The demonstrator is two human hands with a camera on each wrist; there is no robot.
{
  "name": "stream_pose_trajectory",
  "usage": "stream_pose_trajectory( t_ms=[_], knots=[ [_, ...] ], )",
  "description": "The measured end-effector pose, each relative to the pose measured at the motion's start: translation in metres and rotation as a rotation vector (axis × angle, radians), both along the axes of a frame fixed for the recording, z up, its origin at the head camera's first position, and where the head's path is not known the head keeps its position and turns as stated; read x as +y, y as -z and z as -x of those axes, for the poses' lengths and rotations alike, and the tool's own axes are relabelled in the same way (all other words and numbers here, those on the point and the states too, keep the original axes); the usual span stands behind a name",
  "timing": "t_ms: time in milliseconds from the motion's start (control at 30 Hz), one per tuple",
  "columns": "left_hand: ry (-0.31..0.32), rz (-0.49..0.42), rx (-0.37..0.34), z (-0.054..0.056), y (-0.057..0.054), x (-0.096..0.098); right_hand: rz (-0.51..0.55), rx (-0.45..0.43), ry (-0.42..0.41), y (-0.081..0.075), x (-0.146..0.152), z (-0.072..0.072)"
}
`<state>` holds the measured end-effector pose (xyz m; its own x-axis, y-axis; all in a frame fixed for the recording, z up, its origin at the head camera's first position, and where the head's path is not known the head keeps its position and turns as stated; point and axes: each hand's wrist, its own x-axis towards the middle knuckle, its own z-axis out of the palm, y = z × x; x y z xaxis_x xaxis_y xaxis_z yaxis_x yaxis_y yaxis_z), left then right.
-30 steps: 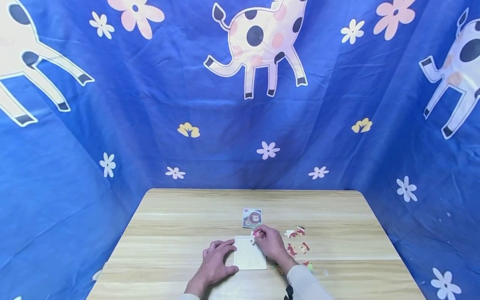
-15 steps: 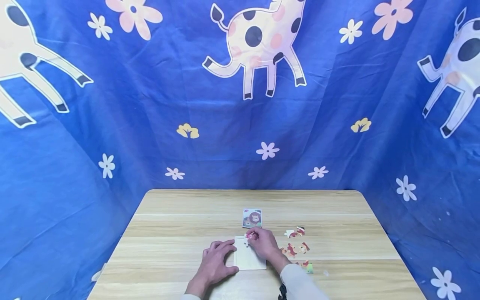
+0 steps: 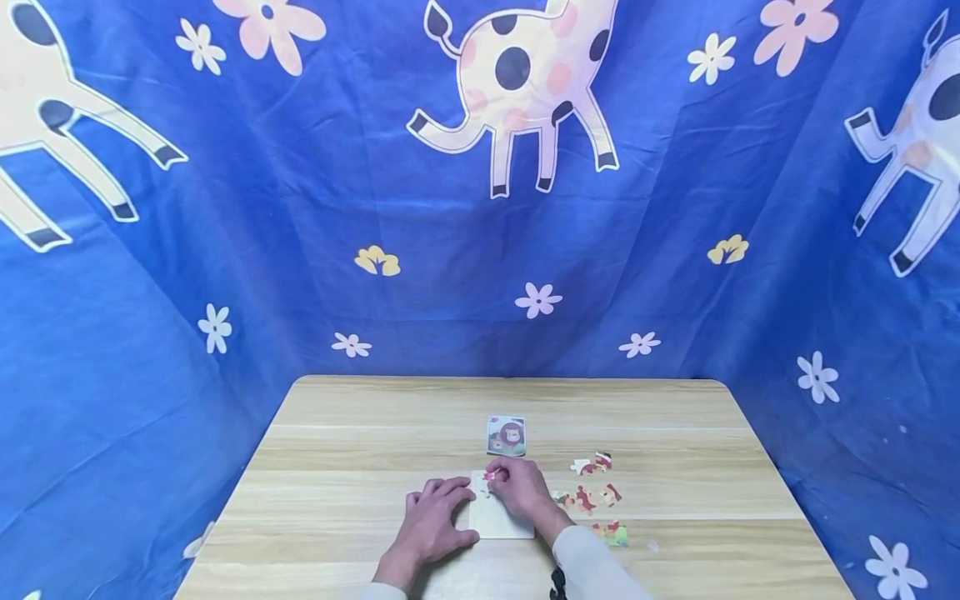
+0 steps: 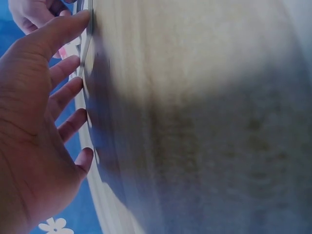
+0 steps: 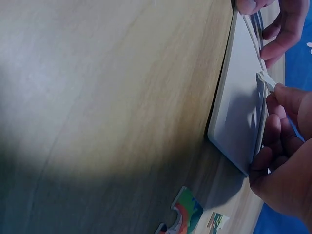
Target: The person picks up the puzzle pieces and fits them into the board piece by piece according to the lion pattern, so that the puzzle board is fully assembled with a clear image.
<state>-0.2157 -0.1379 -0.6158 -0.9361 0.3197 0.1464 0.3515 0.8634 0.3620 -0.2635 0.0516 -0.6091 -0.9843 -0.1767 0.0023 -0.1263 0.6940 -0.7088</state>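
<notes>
A white square puzzle tray (image 3: 498, 523) lies flat on the table. My left hand (image 3: 429, 525) rests at its left side, fingers spread and thumb touching the edge; in the left wrist view the fingers of that left hand (image 4: 36, 97) lie fairly straight along the rim. Between thumb and fingertips, my right hand (image 3: 521, 490) pinches a small white-and-pink jigsaw piece (image 3: 489, 476) over the tray's upper left corner. In the right wrist view this jigsaw piece (image 5: 266, 81) tilts, its lower end close to the tray surface; I cannot tell if they touch.
A picture card with a lion (image 3: 507, 435) lies just behind the tray. Several loose jigsaw pieces (image 3: 584, 500) are spread to the right, some close beside the right forearm. A blue patterned curtain (image 3: 450, 275) surrounds the wooden table (image 3: 337, 467).
My right hand has carried the jigsaw piece left and slightly down, to the tray's upper left corner. The left hand keeps its place at the tray's side.
</notes>
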Motion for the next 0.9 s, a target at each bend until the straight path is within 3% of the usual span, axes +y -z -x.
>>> stream_pose_trajectory(
  t_ms=[567,900],
  knots=[
    [-0.019,0.003,-0.008,-0.005,0.001,0.003,-0.109,0.103,-0.049,0.006,-0.002,-0.005],
    [-0.019,0.018,-0.012,-0.004,0.004,0.004,-0.247,0.167,-0.071,0.011,0.005,-0.007]
  ],
)
